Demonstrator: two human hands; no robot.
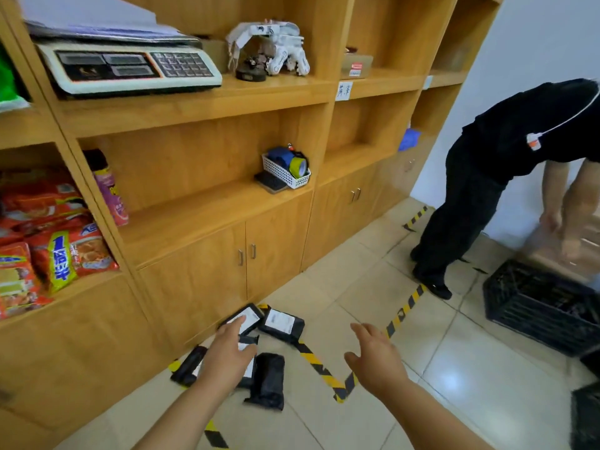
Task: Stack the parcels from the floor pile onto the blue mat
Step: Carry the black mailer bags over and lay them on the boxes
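Your left hand [227,354] reaches open over black parcels [281,324]; your right hand [376,355] hovers open. At one o'clock, a white basket [284,173] holds, seemingly, tape rolls [297,165].

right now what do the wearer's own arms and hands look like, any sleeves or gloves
Both are bare: the left hand and the right hand wear no gloves, and no rings, watch or bands show. The forearms are uncovered as far as the bottom edge of the picture, so no sleeve is in view. No cables or markings on either.
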